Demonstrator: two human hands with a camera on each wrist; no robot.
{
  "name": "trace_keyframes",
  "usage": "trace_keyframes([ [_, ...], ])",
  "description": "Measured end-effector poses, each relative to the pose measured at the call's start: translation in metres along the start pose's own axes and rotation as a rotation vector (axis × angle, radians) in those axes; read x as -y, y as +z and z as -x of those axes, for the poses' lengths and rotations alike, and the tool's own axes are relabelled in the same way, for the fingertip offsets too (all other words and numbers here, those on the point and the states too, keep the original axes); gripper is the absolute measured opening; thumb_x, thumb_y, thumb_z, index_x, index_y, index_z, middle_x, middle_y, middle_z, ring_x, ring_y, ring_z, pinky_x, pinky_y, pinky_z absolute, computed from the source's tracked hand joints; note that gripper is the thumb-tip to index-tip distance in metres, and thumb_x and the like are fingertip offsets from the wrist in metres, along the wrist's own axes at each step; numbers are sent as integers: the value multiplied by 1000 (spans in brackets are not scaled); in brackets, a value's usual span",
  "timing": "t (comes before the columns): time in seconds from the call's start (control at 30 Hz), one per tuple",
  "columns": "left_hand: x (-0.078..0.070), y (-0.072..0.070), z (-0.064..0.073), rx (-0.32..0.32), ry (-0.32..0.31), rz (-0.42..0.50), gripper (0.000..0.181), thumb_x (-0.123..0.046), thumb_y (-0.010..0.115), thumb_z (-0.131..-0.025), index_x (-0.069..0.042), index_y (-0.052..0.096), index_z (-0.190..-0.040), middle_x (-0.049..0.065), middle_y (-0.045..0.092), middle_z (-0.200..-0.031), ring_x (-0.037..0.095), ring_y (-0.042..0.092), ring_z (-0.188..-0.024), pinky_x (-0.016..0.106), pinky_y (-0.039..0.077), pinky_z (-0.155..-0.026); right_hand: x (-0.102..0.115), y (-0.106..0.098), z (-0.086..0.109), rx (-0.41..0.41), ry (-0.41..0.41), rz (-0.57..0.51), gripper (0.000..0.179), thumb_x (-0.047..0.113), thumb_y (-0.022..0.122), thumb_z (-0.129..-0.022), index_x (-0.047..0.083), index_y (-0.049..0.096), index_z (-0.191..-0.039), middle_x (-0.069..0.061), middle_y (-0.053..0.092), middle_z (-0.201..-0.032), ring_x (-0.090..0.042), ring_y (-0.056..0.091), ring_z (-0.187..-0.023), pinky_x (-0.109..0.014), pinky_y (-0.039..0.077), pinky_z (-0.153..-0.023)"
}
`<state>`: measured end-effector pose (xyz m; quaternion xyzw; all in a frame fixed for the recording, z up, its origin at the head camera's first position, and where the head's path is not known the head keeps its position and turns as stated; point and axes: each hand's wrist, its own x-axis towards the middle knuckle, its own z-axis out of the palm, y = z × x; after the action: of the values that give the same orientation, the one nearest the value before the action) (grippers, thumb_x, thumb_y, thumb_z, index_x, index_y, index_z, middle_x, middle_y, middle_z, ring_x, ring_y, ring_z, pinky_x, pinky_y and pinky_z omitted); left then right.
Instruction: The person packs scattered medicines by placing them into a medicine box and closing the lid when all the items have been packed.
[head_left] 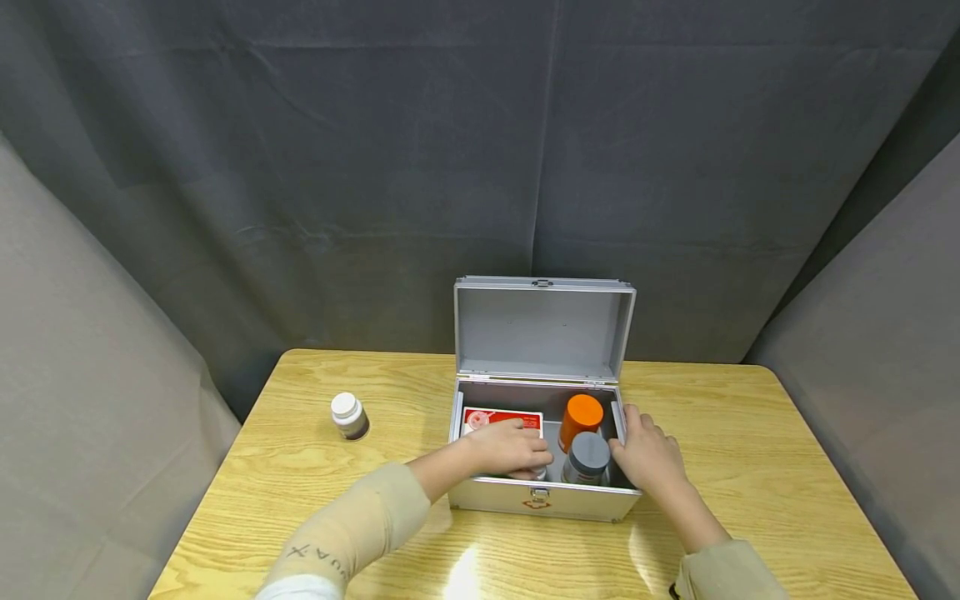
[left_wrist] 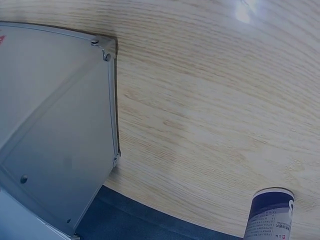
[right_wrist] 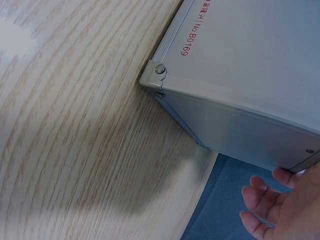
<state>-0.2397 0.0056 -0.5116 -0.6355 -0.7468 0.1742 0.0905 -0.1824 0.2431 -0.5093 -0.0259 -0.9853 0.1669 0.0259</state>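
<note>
A silver metal case (head_left: 546, 498) stands with its lid (head_left: 542, 333) raised. My left hand (head_left: 510, 448) reaches over its front wall, fingers bent down around a small white object (head_left: 541, 473) that they mostly hide. Behind that hand lies a red and white box (head_left: 504, 417). To its right stand an orange-capped container (head_left: 582, 412) and a grey-capped jar (head_left: 588, 452), both inside the case. My right hand (head_left: 651, 457) holds the case's right rim, thumb on the inner side, other fingers outside. In the right wrist view those outer fingers (right_wrist: 259, 197) are loosely bent.
A white-capped pill bottle (head_left: 349, 415) with a dark label stands on the wooden table (head_left: 300, 467), left of the case. Dark cloth (head_left: 375, 208) hangs behind the table. Lighter grey panels (head_left: 90, 400) flank both sides.
</note>
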Motion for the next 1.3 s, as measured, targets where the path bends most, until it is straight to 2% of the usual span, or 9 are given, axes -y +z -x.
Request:
trace_keyframes([
  [0.33, -3, 0, -6, 49, -6, 4, 17, -32, 43, -94, -27, 53, -106, -12, 53, -101, 7, 49, -101, 22, 40, -78, 0, 0, 0, -6, 0, -1, 56, 25, 53, -83, -4, 35, -128, -28, 51, -108, -40, 54, -89, -54, 40, -70],
  [0.8, -6, 1, -9, 50, -5, -65, 21, -28, 45, -93, -31, 56, -110, -17, 55, -106, 4, 49, -101, 20, 40, -74, 0, -1, 0, -17, -9, 2, 55, 25, 52, -83, -3, 35, -127, -28, 51, -108, -41, 54, -91, -55, 39, -71],
  [1.07, -3, 3, -9, 42, -2, -18, 21, -37, 52, -89, -29, 57, -108, -16, 57, -106, 6, 50, -101, 21, 41, -77, 0, -1, 0, -6, 1, 5, 57, 26, 52, -83, -3, 34, -129, -29, 50, -110, -42, 53, -94, -56, 39, -74],
  [1.3, -1, 6, -7, 23, 3, 3, 21, -37, 54, -88, -28, 57, -107, -14, 57, -102, 7, 50, -99, 21, 41, -75, 0, -1, 1, -12, 0, 30, 56, 27, 52, -83, -1, 35, -129, -29, 49, -110, -43, 51, -94, -58, 37, -75],
])
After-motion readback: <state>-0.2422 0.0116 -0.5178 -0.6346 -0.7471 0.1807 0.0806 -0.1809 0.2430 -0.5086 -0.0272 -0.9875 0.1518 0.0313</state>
